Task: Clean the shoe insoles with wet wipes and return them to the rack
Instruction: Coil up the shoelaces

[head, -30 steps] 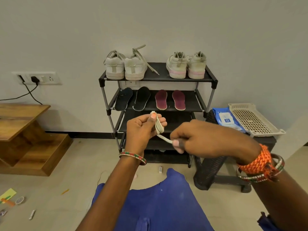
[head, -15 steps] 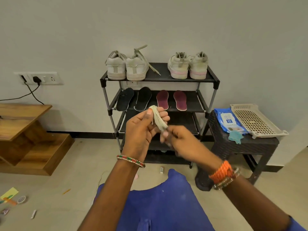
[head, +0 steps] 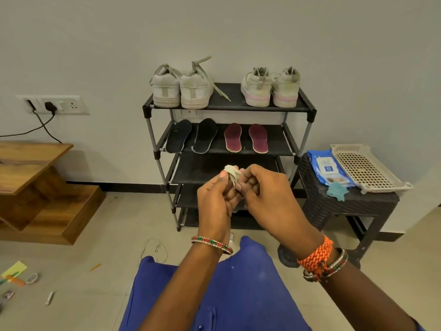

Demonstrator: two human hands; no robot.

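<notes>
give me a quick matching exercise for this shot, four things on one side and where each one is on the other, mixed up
Things:
1. sneakers
2. insoles
3. wet wipes pack
4. crumpled wipe

Places:
a. between the left hand and right hand
b. top shelf of the rack
c. dark stool beside the rack
d. second shelf of the rack

Pairs: 1-b, 2-d, 3-c, 4-a

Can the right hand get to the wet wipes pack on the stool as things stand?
Probably not yet: the right hand and left hand both grip a crumpled wipe. The wipes pack itself lies uncovered on the stool.
</notes>
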